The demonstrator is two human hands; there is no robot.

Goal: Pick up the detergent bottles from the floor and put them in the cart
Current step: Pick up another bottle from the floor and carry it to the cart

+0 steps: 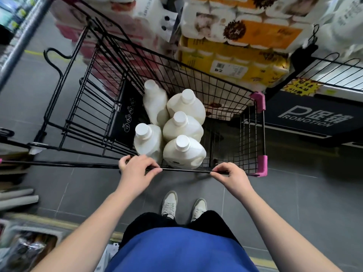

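Several white detergent bottles (183, 152) with white caps stand packed together inside the black wire cart (231, 99), towards its left side. One taller bottle (155, 101) leans at the back left of the group. My left hand (135, 171) grips the cart's near rim just in front of the bottles. My right hand (230, 174) grips the same rim further right, near a pink corner guard (262, 165). No bottle is visible on the grey tiled floor.
Stacked packs of toilet paper (235, 36) rise right behind the cart. A black promotion stand (314, 116) sits at the right. Shelf goods (23, 244) crowd the lower left. Grey floor tiles (304, 203) lie around my white shoes (170, 205).
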